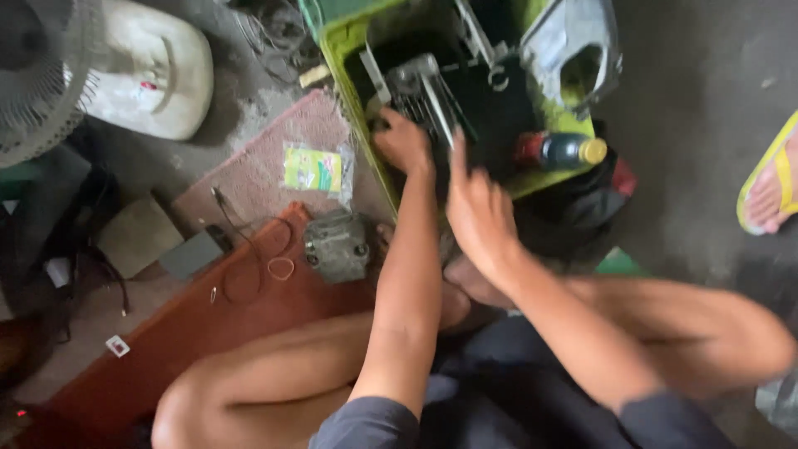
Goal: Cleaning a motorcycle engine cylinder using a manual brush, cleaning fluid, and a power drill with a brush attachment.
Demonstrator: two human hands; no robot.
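Note:
My left hand (403,140) reaches into a green tray (352,43) and rests on a finned grey metal engine part (420,91) lying in dark liquid. Just to its right my right hand (475,208) hovers with fingers spread, one finger pointing up along the finned part, holding nothing that I can see. A dark bottle with a yellow cap (565,150) lies on its side at the tray's near edge. A grey metal housing (572,51) leans at the tray's far right corner.
A grey engine block piece (337,244) sits on a red-brown board (208,324) beside my knee. A small green packet (313,169) lies on a pink mat. A fan (37,75) and white container (154,71) stand at left. Another person's foot in a yellow sandal (769,187) is at right.

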